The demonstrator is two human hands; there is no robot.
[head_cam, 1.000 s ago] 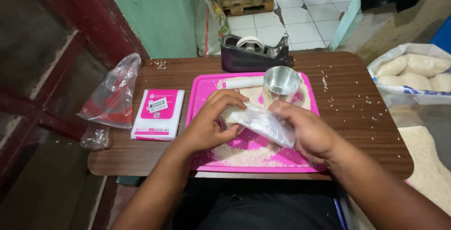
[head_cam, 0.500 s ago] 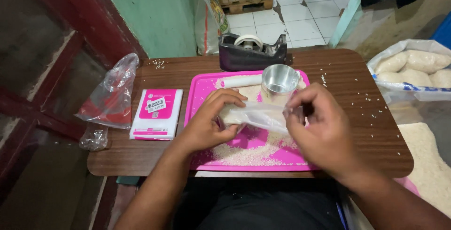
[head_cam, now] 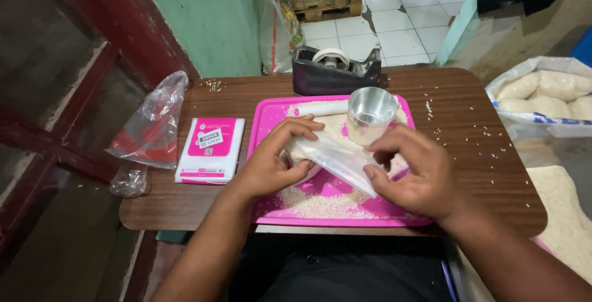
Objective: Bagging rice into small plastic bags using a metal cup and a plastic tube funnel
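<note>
Held over the middle of the pink plastic tray [head_cam: 271, 114] on the brown wooden table [head_cam: 481, 129]: a small clear plastic bag of white grains [head_cam: 330, 154]. Left hand [head_cam: 271, 163] curled shut around its filled end; right hand [head_cam: 410, 169] pinching the flat empty end between thumb and fingertips. Long axis slanting from left and far to right and near, mouth toward the right hand. Best kept taut and level above the tray, near the shiny metal cup [head_cam: 370, 114], so any spilled grains land inside.
</note>
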